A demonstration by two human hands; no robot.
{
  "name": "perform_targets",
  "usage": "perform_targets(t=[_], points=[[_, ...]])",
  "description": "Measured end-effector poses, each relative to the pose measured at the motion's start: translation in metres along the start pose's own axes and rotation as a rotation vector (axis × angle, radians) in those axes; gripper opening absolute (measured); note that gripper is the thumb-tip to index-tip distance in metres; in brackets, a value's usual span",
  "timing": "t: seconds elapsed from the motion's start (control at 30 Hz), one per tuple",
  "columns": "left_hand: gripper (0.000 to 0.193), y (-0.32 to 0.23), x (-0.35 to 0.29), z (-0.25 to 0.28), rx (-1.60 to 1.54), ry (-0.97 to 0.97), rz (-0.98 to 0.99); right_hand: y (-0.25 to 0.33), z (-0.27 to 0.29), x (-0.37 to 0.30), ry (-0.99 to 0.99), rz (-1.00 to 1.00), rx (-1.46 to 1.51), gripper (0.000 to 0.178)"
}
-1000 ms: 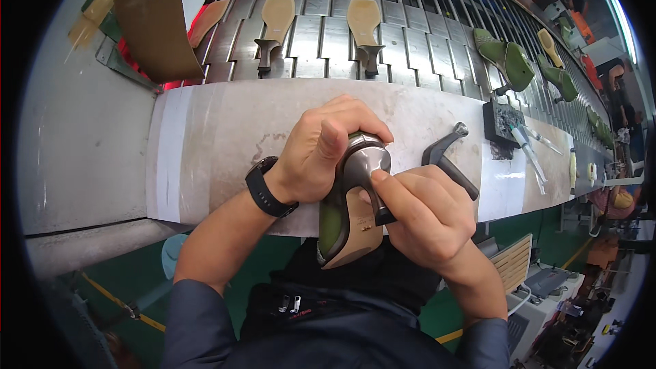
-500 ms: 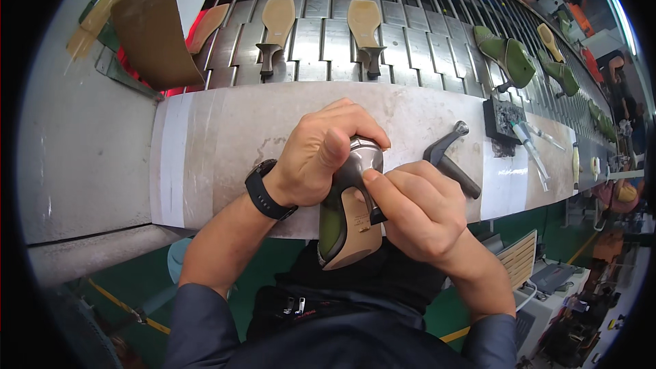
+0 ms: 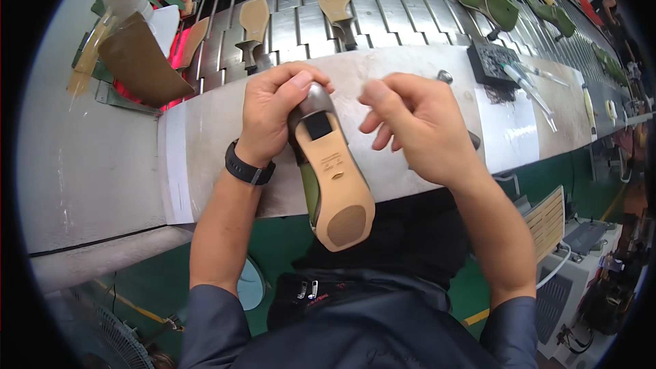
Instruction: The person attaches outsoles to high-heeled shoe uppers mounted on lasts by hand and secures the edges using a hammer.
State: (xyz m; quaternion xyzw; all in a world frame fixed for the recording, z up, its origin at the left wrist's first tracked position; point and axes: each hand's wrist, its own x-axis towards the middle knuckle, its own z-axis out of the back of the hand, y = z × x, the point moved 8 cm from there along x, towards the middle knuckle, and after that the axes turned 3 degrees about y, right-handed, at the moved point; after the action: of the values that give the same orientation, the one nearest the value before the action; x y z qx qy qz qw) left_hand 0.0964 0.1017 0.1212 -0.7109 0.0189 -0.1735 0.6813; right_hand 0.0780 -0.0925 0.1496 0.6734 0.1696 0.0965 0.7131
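Note:
A green high-heeled shoe (image 3: 339, 174) is held over the bench's near edge, its tan sole turned up and toe toward me. My left hand (image 3: 273, 106) wraps round its heel end, thumb on the dark, shiny heel (image 3: 316, 102). A black heel tip shows against the sole. To the right of the shoe, my right hand (image 3: 427, 126) hovers apart from it with loosely bent, separated fingers and nothing visible in them; its thumb and fingertip area is slightly blurred. Behind that hand lies a hammer (image 3: 445, 76), mostly hidden, with only its head and handle end showing.
Beyond the bench (image 3: 212, 157) runs a slatted metal conveyor (image 3: 294, 20) carrying tan soles with heels (image 3: 335, 3) and green shoes (image 3: 502, 7). A black block (image 3: 488, 65) and syringes (image 3: 529, 89) lie at the right. A brown board (image 3: 140, 61) stands at the left.
My right hand has let go of the heel and moved up and right. My left hand has shifted left with the shoe, turning its sole more fully toward view.

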Motion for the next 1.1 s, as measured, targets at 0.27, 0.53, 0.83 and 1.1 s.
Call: perform_targets(t=[0.27, 0.53, 0.83, 1.1], points=[[0.061, 0.018, 0.026, -0.022, 0.179, -0.11, 0.025, 0.035, -0.018, 0.026, 0.268, 0.075, -1.066, 0.039], [0.059, 0.008, 0.024, -0.029, 0.367, -0.04, 0.066, 0.03, -0.016, 0.024, 0.148, -0.038, -0.99, 0.04], [0.054, 0.004, 0.021, -0.026, 0.345, -0.098, 0.024, -0.017, -0.004, 0.015, 0.018, 0.078, -0.356, 0.046], [0.053, -0.002, 0.02, -0.026, 0.396, -0.108, 0.006, -0.036, -0.014, 0.011, 0.034, 0.104, -0.194, 0.031]])
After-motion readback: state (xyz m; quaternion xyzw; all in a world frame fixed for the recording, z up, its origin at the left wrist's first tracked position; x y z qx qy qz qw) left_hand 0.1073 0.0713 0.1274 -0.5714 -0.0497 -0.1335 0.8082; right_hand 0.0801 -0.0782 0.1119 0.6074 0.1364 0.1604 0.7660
